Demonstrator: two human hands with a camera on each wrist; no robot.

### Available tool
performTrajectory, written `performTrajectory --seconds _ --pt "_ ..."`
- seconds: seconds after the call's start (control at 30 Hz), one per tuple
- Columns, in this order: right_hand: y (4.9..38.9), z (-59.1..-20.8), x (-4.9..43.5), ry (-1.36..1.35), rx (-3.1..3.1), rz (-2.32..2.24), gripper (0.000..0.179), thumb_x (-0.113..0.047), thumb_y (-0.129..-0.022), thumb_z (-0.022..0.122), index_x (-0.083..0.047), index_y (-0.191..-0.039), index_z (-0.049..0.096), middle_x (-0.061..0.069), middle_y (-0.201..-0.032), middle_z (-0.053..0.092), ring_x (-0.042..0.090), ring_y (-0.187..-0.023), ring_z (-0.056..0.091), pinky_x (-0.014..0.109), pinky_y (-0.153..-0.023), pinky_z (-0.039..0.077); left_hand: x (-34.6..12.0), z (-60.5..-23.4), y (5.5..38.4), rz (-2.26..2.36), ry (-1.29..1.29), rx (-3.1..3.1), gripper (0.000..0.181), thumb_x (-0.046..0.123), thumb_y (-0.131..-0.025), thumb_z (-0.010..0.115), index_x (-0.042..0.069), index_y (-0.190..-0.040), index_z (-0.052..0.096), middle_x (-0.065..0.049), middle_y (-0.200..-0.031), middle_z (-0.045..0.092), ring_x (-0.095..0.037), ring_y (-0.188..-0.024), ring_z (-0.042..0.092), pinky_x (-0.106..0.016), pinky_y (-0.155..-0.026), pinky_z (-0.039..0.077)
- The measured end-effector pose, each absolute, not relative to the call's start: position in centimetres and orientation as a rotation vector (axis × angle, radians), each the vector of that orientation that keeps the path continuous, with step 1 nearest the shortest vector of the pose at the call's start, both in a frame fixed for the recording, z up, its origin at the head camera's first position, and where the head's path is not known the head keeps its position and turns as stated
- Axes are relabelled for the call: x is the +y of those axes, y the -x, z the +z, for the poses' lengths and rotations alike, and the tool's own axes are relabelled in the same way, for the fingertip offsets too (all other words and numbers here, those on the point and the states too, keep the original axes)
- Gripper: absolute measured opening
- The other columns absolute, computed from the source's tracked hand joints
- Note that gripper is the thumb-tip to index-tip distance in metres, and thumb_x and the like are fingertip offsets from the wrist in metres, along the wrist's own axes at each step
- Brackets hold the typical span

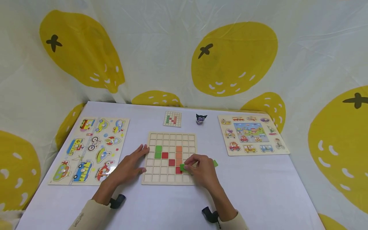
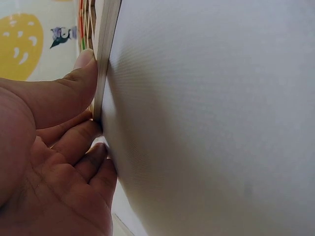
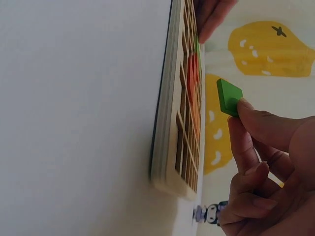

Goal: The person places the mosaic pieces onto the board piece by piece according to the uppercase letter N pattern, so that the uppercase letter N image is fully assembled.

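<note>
A wooden grid board lies flat on the table. Set in its cells are two green tiles, several orange tiles and several red tiles. My left hand rests at the board's left side, its thumb against the edge and the fingers loosely extended. Between thumb and fingertips my right hand pinches a green square tile, held above the board's lower right part. Another green tile shows beyond that hand, mostly hidden by it.
Behind the board lie a small pattern card and a dark little figurine. A vehicle puzzle board is on the left, partly under the left forearm. A second picture puzzle lies at the right. Lemon-print cloth walls the table's back.
</note>
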State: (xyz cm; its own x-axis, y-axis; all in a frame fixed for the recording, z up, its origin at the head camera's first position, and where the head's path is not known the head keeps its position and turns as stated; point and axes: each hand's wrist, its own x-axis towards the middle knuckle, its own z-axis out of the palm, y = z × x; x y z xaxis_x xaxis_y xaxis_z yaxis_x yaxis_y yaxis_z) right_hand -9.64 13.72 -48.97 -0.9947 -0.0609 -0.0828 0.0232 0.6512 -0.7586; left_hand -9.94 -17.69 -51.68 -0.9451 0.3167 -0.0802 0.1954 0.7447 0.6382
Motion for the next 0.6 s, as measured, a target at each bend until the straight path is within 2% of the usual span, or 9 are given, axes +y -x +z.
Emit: performTrajectory --seconds 0.27,0.43,0.6 --pt "10.3 -48.8 11.4 0.095 2.752 -1.283 0.014 -0.019 -0.085 0.091 -0.026 -0.085 0.079 -0.012 -0.075 0.069 0.014 -0.074 0.051 0.026 -0.065 0.040 -17.7 -51.7 10.0 0.969 -0.410 2.760 0.094 0.004 -0.084 0.087 0.011 -0.165 0.039 -0.017 -0.174 0.030 -0.043 -0.161 0.031 -0.065 -0.122 0.038" --pt "10.8 -48.7 9.9 0.112 2.749 -1.304 0.014 -0.019 -0.084 0.092 -0.026 -0.084 0.079 -0.011 -0.074 0.068 0.014 -0.068 0.051 0.026 -0.059 0.037 -17.8 -51.7 10.0 0.962 -0.423 2.771 0.094 0.004 -0.083 0.088 0.010 -0.164 0.040 -0.018 -0.173 0.031 -0.044 -0.160 0.032 -0.065 -0.121 0.039" --pt "11.3 -48.6 8.3 0.140 2.736 -1.302 0.014 -0.017 -0.085 0.091 -0.025 -0.084 0.079 -0.012 -0.074 0.070 0.008 -0.068 0.059 0.027 -0.061 0.043 -17.8 -51.8 10.1 0.965 -0.425 2.771 0.093 0.005 -0.084 0.088 0.010 -0.164 0.040 -0.019 -0.173 0.031 -0.045 -0.159 0.032 -0.066 -0.121 0.039"
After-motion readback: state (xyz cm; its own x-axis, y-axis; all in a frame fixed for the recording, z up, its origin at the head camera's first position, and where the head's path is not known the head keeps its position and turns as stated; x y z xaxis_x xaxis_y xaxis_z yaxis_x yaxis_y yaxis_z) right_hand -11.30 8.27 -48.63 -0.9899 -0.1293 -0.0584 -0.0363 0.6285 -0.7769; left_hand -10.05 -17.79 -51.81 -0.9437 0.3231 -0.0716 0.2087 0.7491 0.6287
